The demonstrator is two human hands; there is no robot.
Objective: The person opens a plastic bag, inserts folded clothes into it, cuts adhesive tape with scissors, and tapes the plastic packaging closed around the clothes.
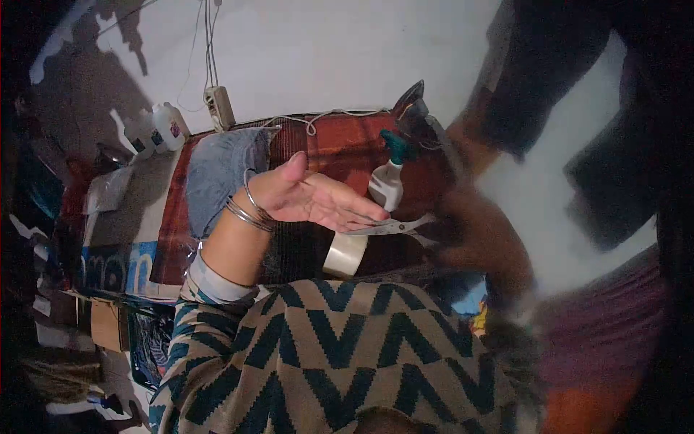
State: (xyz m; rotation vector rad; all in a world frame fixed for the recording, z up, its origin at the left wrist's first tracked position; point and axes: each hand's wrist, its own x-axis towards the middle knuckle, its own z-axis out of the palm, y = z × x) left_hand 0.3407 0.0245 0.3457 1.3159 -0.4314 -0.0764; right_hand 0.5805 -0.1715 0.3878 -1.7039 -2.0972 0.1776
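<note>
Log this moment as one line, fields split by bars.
left hand: open, beside blades of scissors | right hand: blurred, at scissors' handles | nearby: spray bottle, pale roll | blade contact: unclear

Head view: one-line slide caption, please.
Bangled left hand, open, at the scissors' blades, with a green-topped spray bottle and an iron beyond.
</note>
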